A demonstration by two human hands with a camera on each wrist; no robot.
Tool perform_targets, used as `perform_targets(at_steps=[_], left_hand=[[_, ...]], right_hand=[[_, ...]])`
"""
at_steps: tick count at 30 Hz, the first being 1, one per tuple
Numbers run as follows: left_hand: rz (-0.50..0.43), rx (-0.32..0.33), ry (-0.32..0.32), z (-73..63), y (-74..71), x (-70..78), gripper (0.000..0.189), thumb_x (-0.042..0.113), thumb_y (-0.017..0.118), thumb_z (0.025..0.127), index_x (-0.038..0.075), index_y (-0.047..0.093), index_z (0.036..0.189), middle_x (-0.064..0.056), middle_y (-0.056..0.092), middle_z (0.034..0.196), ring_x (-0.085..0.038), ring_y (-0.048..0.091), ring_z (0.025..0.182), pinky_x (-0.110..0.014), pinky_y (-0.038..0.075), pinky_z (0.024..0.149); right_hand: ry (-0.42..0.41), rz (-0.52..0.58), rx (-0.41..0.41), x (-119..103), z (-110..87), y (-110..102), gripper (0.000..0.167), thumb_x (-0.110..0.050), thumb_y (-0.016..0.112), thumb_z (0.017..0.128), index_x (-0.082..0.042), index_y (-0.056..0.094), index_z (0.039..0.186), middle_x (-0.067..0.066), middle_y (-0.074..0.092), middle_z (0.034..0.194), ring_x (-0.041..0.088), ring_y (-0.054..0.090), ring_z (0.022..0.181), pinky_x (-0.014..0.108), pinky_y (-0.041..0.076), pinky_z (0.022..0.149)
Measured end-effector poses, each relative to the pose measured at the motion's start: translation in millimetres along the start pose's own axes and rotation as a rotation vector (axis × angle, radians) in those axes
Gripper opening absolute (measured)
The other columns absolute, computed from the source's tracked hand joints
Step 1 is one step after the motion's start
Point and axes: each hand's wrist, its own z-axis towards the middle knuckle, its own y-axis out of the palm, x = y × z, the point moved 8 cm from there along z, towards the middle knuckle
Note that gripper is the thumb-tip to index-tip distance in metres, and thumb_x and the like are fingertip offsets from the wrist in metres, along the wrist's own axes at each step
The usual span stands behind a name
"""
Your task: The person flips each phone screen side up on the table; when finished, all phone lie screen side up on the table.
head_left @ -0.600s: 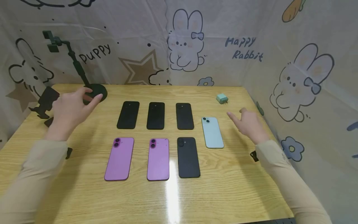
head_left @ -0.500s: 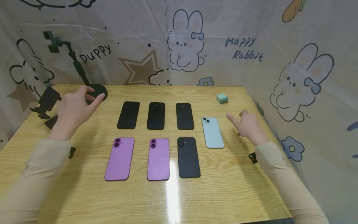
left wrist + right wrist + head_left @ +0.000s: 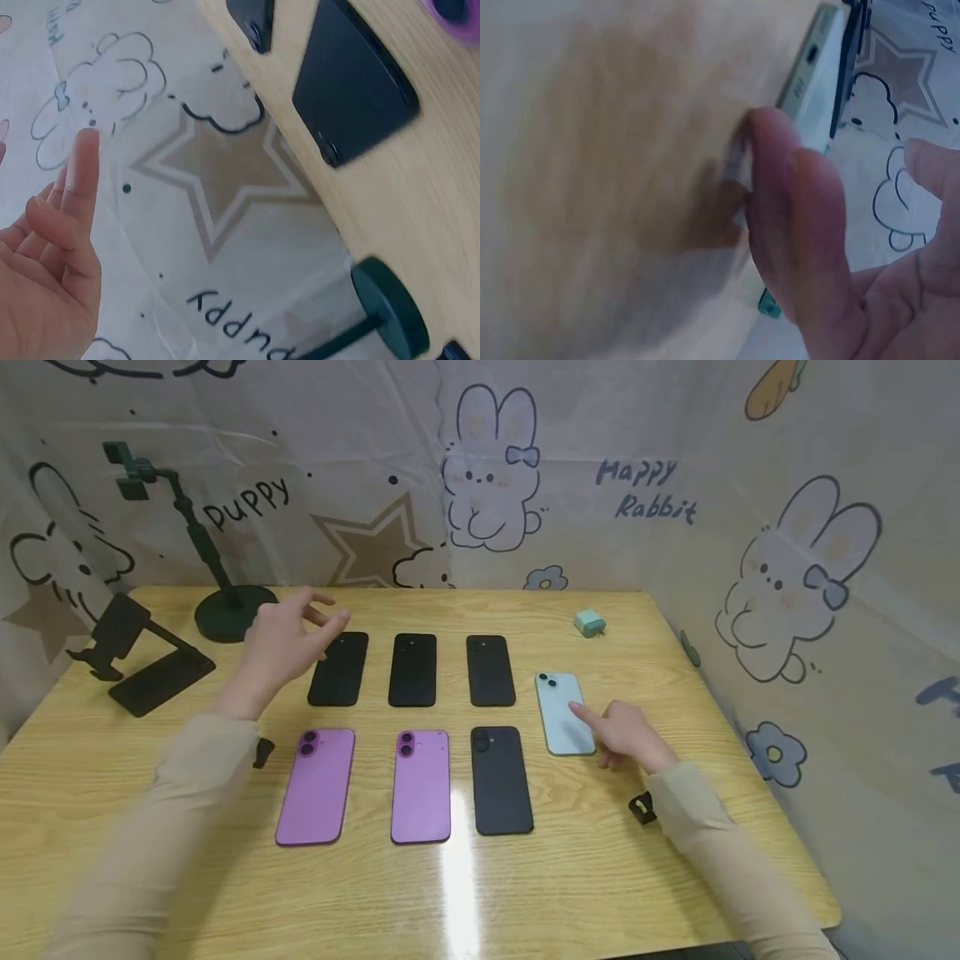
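My right hand (image 3: 630,731) is at the right side of a light blue phone (image 3: 555,722), its thumb overlapping the phone's back in the head view. In the right wrist view the fingers (image 3: 817,217) are low by the table near the end of that phone (image 3: 819,109), with the thumb spread apart. My left hand (image 3: 277,643), holding nothing, hovers beside and partly over a black phone (image 3: 339,681); its fingers are loosely bent. Two more black phones (image 3: 412,672) continue that row. In front lie two purple phones (image 3: 315,793) and a dark grey phone (image 3: 501,785).
A dark green stand (image 3: 228,614) rises at the back left. Beside it is a black folding phone holder (image 3: 161,681). A mint charger plug (image 3: 589,623) sits at the back right of the wooden table (image 3: 360,902). Printed cloth (image 3: 570,527) hangs behind.
My left hand has moved right, from in front of the green stand to the black phone. The right hand has come left and nearer, down to the light blue phone. The phones lie as before.
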Motion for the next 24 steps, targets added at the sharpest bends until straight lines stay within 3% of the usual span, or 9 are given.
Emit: perform_targets(at_steps=[7,13,17,21,24], left_hand=[[-0.122,-0.067,0.007,6.5,24.4,4.7,0.052,0.051,0.052,0.094,0.01,0.056,0.126,-0.019,0.068,0.109,-0.019,0.068,0.06,-0.029,0.046,0.056],[-0.211,-0.177,0.005,12.2,58.2,15.3,0.046,0.045,0.055,0.095,0.012,0.056,0.127,-0.015,0.066,0.113,-0.016,0.065,0.058,-0.034,0.048,0.068],[-0.326,-0.259,-0.014,15.1,80.5,23.2,0.045,0.045,0.056,0.094,0.012,0.056,0.125,-0.015,0.064,0.115,-0.023,0.068,0.061,-0.032,0.05,0.067],[-0.426,-0.301,-0.03,19.0,95.3,32.7,0.044,0.044,0.054,0.096,0.011,0.056,0.125,-0.015,0.061,0.118,-0.034,0.069,0.07,-0.026,0.045,0.059],[-0.455,-0.328,-0.037,23.7,104.4,39.4,0.045,0.046,0.051,0.097,0.013,0.055,0.127,-0.013,0.059,0.122,-0.031,0.07,0.074,-0.024,0.039,0.05]], right_hand=[[0.015,-0.01,0.031,-7,-5.0,11,0.07,-0.063,0.047,0.092,-0.004,0.054,0.053,0.006,0.058,0.043,0.016,0.052,0.036,0.026,0.043,0.046],[0.037,-0.043,0.047,-7,-13.0,15,0.061,-0.057,0.055,0.09,-0.008,0.046,0.054,0.0,0.045,0.046,0.011,0.04,0.041,0.024,0.034,0.046],[0.079,-0.036,0.04,-5,-15.5,18,0.061,-0.06,0.056,0.088,0.0,0.047,0.078,0.006,0.045,0.065,0.014,0.043,0.049,0.025,0.036,0.048],[0.09,-0.046,0.03,-8,-13.2,22,0.084,-0.064,0.057,0.085,0.014,0.042,0.112,0.016,0.049,0.085,0.021,0.049,0.064,0.027,0.04,0.054],[0.09,-0.068,0.02,-11,-10.8,24,0.102,-0.067,0.056,0.083,0.021,0.03,0.13,0.029,0.053,0.103,0.027,0.052,0.077,0.033,0.045,0.064]])
